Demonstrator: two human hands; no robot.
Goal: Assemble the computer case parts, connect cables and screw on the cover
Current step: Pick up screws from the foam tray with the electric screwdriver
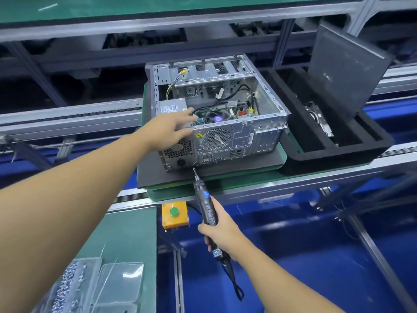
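An open silver computer case [259, 136] lies on a dark mat on the conveyor, its rear panel facing me and the motherboard, fan and black cables showing inside. My left hand [168, 129] rests on the case's upper rear corner by the power supply, fingers spread and fairly straight. My right hand [220, 233] grips a black electric screwdriver [206, 203] by its handle. The screwdriver's bit points up at the lower edge of the rear panel, close to it. The dark side cover [345, 71] leans upright at the right.
A black foam tray [338, 152] holding the cover and some parts sits right of the case. A yellow box with a green button [174, 214] hangs below the conveyor edge. Clear plastic trays [90, 288] with several small screws lie at the lower left.
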